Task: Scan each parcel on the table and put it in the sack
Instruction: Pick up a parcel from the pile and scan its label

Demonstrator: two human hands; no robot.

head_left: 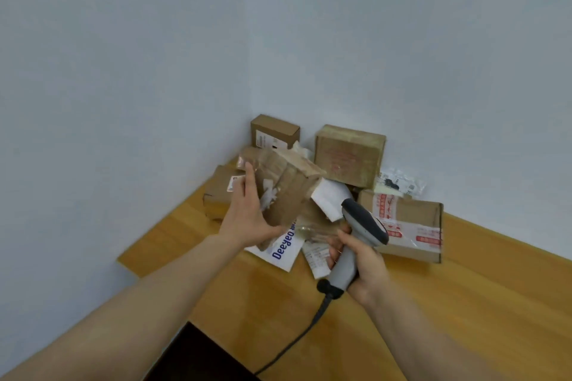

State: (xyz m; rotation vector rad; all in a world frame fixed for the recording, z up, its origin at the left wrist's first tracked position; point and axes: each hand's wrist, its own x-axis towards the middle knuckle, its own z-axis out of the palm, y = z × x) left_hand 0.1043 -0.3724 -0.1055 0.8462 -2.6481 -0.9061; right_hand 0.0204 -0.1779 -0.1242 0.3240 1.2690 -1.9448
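Over the table [464, 303] pile, left hand [247, 219] grips taped brown parcel [291, 192] aloft, long axis tilted up-left; right hand [363, 266] wraps scanner [363, 224] handle, nose just right of parcel, seemingly aimed toward it. Label side unclear, blurred.

Glossy wood table [464, 288], matt cardboard boxes [349, 155] — shiny tape, grey plastic scanner [362, 226]
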